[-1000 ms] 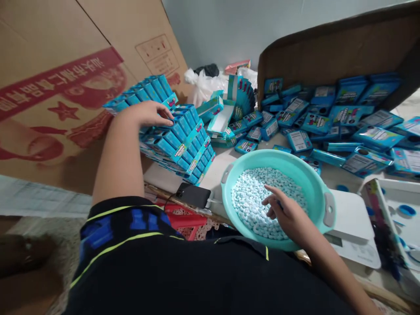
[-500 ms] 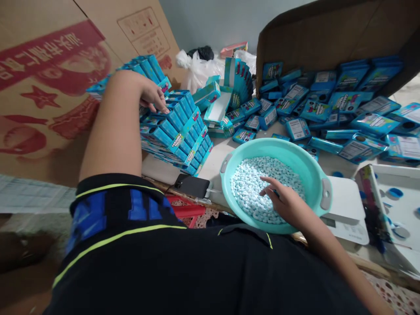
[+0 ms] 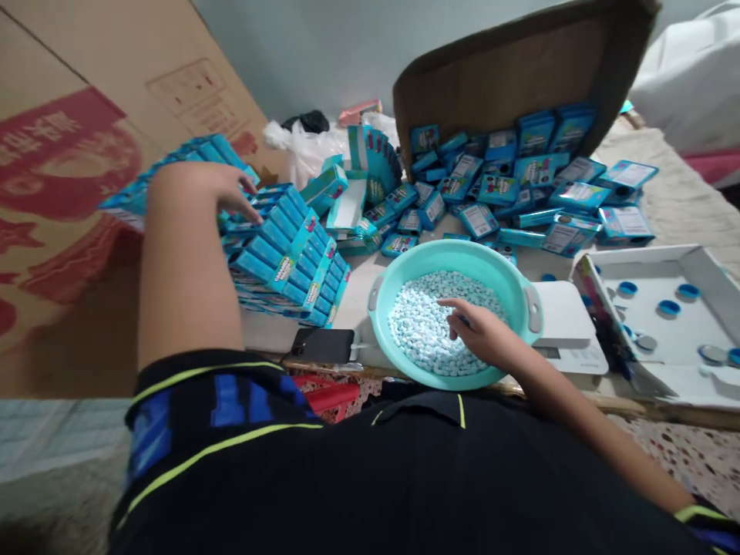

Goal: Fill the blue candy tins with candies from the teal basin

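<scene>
My left hand [image 3: 238,194] is over the stacked display trays of small blue candy boxes [image 3: 297,254], with its fingers stretched out and apart at the top row. Part of it is hidden behind the wrist, and I see nothing held. Over the turquoise basin [image 3: 512,266] is my right hand [image 3: 475,330], index finger extended and the other fingers loosely bent. It hovers close above or touches the small pale-blue candies [image 3: 419,327] in the basin; nothing shows between its fingers.
Behind the basin lie many loose blue boxes [image 3: 497,189] before an open carton [image 3: 509,77]. A white scale [image 3: 570,324] and a white tray [image 3: 653,281] with blue caps are right. A black phone [image 3: 322,344] lies near the table edge. A large carton [image 3: 69,231] stands left.
The view has swung right, so the scene shifts left and more of the white tray shows. My hands stay at the box stack and the basin, the right fingers slightly more bent.
</scene>
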Action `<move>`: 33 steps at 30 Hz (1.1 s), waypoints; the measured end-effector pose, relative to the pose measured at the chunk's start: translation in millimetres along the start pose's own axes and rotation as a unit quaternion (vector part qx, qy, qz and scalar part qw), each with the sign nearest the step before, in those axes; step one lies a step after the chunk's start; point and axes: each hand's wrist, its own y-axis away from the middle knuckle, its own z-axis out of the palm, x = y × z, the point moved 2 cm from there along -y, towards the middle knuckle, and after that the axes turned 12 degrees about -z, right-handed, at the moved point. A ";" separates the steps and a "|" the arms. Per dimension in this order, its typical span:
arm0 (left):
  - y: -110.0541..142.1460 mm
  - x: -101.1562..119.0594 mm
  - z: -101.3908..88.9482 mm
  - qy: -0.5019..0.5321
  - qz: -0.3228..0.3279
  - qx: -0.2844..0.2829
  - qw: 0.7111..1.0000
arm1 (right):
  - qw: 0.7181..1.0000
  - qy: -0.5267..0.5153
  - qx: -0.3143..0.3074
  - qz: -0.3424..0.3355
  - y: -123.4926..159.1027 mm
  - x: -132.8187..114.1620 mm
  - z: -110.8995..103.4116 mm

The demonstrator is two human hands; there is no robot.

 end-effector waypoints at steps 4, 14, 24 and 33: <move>89.7 49.0 22.1 0.183 0.162 0.150 0.958 | 0.998 0.031 -0.029 0.037 -2.9 -0.7 -1.0; 239.0 196.4 199.1 0.435 0.433 -0.104 0.783 | 0.988 -0.099 -0.015 -0.118 -9.2 0.6 -3.2; 243.1 188.4 204.9 0.425 0.436 -0.084 0.789 | 0.990 -0.117 0.059 -0.046 -8.5 28.5 7.6; 189.6 14.6 117.1 0.188 0.087 0.438 0.875 | 0.988 -0.097 0.124 0.004 -1.6 17.0 2.8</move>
